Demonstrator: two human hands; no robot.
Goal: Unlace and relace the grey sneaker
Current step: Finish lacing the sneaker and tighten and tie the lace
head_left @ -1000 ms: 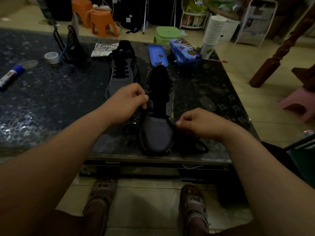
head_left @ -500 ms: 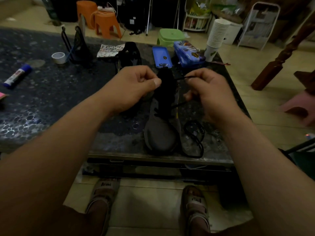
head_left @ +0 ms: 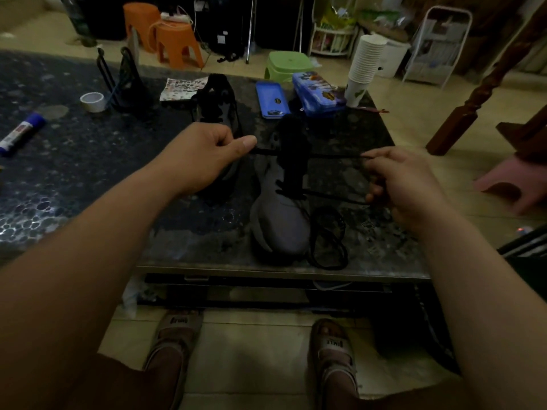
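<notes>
A grey sneaker (head_left: 279, 220) with a black tongue lies on the dark table (head_left: 88, 179), toe toward me. Its black lace (head_left: 334, 156) runs out of the eyelets to both sides, pulled taut. My left hand (head_left: 204, 155) pinches the lace's left end just left of the tongue. My right hand (head_left: 405, 184) holds the right strands, one at the fingertips and a lower one by the thumb. Loose lace loops (head_left: 327, 241) lie on the table right of the toe.
A second grey sneaker (head_left: 217, 105) lies behind my left hand. Farther back are a blue tin lid (head_left: 272, 99), a printed pencil tin (head_left: 318, 93), stacked paper cups (head_left: 365, 69), a tape roll (head_left: 93, 101), a black wire stand (head_left: 124, 81) and a glue stick (head_left: 20, 133). The table's front edge (head_left: 281, 273) is near.
My hands rose from the toe to the tongue, then spread apart sideways, drawing the lace taut across the sneaker. My right hand has moved out to the right.
</notes>
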